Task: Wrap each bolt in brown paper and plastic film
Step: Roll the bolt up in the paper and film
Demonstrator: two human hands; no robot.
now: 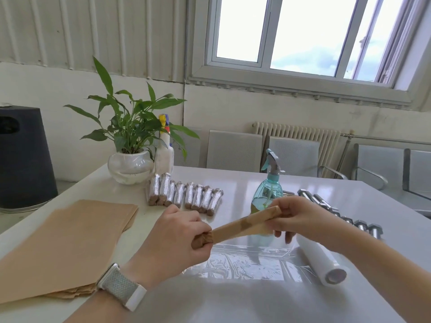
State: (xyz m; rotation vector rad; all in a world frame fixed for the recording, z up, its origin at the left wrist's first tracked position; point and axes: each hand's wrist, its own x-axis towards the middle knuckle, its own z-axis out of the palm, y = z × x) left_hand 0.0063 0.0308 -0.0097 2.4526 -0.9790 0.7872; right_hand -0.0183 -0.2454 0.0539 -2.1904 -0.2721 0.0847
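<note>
Both hands hold one bolt [247,223] rolled in brown paper, lifted above the table [233,180] in the middle of the view. The left hand [177,238] has its fingers curled around the near left end of the roll, where the paper is folded over. The right hand [296,217] pinches the far right end between thumb and fingers. The roll is tilted, with its right end higher than its left end.

Under the roll, a sheet of film [245,264] lies flat on the table. It is pulled out from the film roll [321,262], which lies on the near right side, below the right forearm. A stack of paper [70,241] lies on the left part of the table, near the left wrist, which wears a watch [121,286].

Farther away, a row of wrapped bolts [184,194] stands side by side in shiny film. On the right, bare bolts [338,213] lie in a line that runs toward the right forearm. A blue spray bottle [268,187] stands just behind the hands. A white bottle [164,155] and a plant [130,127] in a glass bowl are at the far left corner of the table. A dark bin [23,157] stands on the left, beside the table.
</note>
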